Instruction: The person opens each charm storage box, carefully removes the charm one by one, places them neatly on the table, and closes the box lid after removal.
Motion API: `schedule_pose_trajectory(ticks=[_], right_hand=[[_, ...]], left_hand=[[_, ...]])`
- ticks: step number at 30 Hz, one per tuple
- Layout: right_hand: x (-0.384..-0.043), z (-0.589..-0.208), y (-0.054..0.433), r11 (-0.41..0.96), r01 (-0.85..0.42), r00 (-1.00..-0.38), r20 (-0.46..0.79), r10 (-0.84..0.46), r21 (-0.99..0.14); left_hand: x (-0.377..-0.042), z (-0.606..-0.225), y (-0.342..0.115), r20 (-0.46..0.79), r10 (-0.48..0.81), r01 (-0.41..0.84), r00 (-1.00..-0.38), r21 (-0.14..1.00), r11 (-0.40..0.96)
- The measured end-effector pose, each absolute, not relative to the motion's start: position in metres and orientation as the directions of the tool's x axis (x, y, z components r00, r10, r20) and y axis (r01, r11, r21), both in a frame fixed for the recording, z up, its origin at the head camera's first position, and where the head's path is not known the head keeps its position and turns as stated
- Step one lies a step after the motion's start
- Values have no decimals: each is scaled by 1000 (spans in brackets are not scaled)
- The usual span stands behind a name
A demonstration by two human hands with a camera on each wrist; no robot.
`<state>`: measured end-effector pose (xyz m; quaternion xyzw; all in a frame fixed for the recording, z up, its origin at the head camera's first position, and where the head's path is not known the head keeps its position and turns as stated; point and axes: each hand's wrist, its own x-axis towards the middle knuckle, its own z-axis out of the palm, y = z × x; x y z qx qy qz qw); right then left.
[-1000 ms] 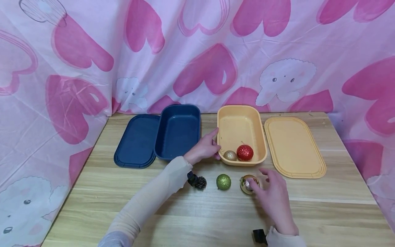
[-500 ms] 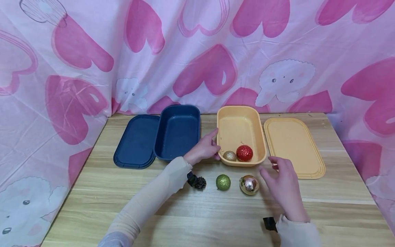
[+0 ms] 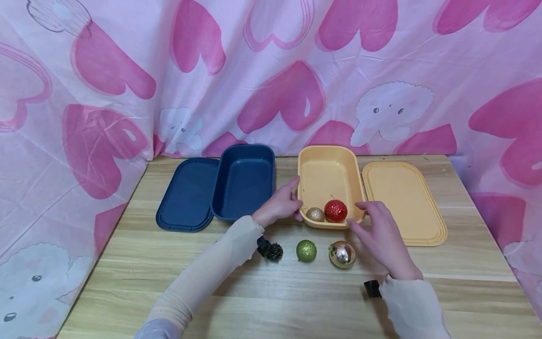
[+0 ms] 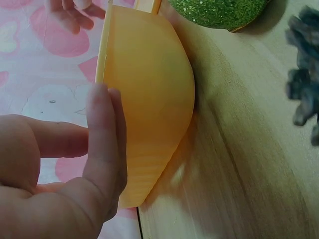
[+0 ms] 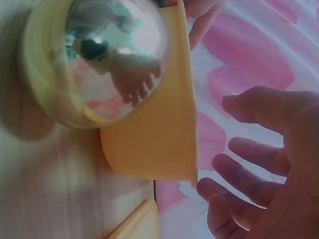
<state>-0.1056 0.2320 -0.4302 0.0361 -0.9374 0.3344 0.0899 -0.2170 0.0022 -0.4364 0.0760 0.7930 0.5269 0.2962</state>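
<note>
My left hand [image 3: 280,203] is at the left side of the yellow container [image 3: 328,179], its fingertips touching the outer wall near the rim. In the left wrist view, fingers [image 4: 102,134] lie against that wall. My right hand [image 3: 381,235] hovers by the container's near right corner with fingers spread and nothing held; contact with the rim cannot be told. A red bauble [image 3: 336,211] and a small gold glitter bauble [image 3: 315,214] sit inside at the near end. On the table before it lie a shiny gold bauble [image 3: 342,254], a green glitter bauble [image 3: 306,250] and a pine cone [image 3: 275,252].
A dark blue container [image 3: 244,183] stands left of the yellow one, with a blue lid [image 3: 186,195] beside it. To the right lies a yellow lid [image 3: 406,202]. A pink patterned cloth [image 3: 271,56] hangs behind the wooden table [image 3: 271,301].
My right hand has left the shiny gold bauble, moving right and then forward to the container's near right corner. The left hand stays at the container's left side.
</note>
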Motion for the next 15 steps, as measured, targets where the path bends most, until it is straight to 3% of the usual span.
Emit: schedule_pose_trajectory(ticks=[15], right_hand=[[-138,-432,221,836,-55,-998,-6,-70,-545]], left_hand=[[-214,-437,3,-398,438,-248,-806,899,360]])
